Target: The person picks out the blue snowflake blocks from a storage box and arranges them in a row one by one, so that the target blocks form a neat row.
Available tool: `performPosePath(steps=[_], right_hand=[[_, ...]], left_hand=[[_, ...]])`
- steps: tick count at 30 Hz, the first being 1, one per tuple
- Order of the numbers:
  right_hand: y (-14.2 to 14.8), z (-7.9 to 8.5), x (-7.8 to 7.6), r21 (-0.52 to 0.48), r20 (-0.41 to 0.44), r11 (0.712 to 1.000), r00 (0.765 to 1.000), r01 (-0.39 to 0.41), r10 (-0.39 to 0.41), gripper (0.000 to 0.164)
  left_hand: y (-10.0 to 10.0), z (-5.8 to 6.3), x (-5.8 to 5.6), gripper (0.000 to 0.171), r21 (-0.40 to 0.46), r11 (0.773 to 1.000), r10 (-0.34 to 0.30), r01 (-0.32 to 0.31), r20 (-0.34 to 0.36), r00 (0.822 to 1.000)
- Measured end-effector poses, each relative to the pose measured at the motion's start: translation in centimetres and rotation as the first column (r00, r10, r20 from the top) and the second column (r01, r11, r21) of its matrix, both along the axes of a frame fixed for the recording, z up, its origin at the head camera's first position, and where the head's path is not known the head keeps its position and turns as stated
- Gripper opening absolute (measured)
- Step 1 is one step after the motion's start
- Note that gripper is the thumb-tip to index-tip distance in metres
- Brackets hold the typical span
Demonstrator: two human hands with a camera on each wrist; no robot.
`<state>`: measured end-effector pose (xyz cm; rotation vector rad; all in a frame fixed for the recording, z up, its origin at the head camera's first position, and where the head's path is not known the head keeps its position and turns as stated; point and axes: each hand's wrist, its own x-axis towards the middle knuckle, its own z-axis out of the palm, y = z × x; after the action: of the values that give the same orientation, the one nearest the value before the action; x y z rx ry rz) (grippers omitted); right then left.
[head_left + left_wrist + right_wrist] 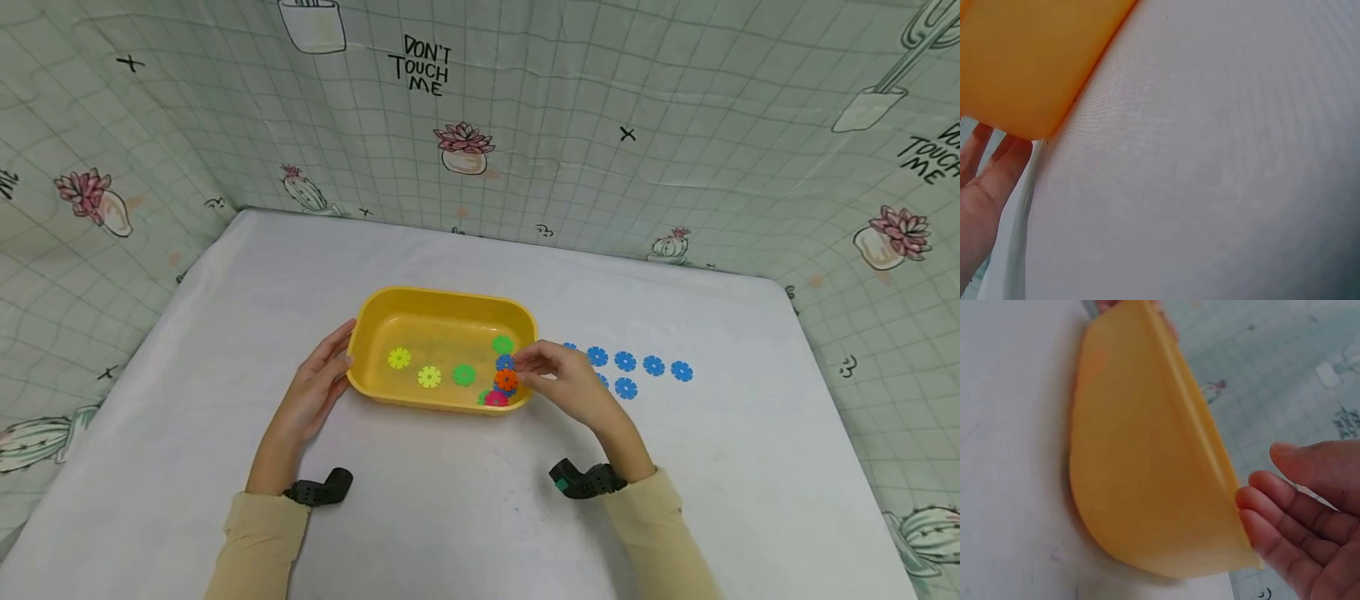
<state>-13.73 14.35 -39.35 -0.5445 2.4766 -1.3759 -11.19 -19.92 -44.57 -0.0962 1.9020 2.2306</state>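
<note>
A yellow plastic bin (pixel 442 407) stands on the white-covered table with flower-shaped plastic discs inside. My left hand (pixel 313 390) touches the bin's left end from outside, its fingertips against the wall, as the left wrist view also shows. At the bin's right end, my right hand (pixel 558 375) reaches over the rim with loosely bent fingers. In the right wrist view its thumb is apart from the fingers, and nothing shows between them. Close to those fingertips lie a blue disc (pixel 504 362), an orange disc (pixel 506 381) and a pink disc (pixel 496 399).
Farther left in the bin are yellow discs (pixel 400 358) and a green disc (pixel 464 375); another green disc (pixel 502 344) lies near its right end. Several blue discs (pixel 626 361) lie in rows right of the bin, partly hidden by the right hand. A patterned cloth (pixel 540 100) hangs behind.
</note>
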Motion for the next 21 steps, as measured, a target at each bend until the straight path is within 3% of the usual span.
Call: performPosePath(steps=[5, 10, 15, 18, 21], right_hand=[[-0.8, 0.0, -1.0, 0.128, -0.045, 0.984, 0.99, -0.125, 0.131, 0.022], [-2.0, -0.2, -2.2, 0.285, -0.028, 0.93, 0.968, -0.231, 0.248, 0.025], [-3.1, -0.7, -2.9, 0.52, -0.045, 0.808, 0.936, -0.275, 0.348, 0.027], [-3.7, -0.9, -3.2, 0.649, -0.055, 0.715, 0.922, -0.26, 0.384, 0.029], [-4.3, -0.9, -3.4, 0.725, -0.057, 0.645, 0.914, -0.239, 0.402, 0.027]], left_hand=[[0.0, 0.0, 0.0, 0.053, -0.011, 1.0, 0.001, -0.001, -0.001, 1.0], [-0.1, 0.0, 0.0, 0.053, -0.009, 1.0, -0.001, 0.001, -0.008, 1.0], [0.0, 0.0, 0.0, 0.053, -0.003, 1.0, -0.003, 0.003, -0.01, 1.0], [0.1, -0.1, 0.0, 0.052, -0.009, 1.0, -0.002, 0.002, -0.006, 1.0], [0.0, 0.0, 0.0, 0.052, -0.012, 1.0, 0.007, -0.007, -0.002, 1.0]])
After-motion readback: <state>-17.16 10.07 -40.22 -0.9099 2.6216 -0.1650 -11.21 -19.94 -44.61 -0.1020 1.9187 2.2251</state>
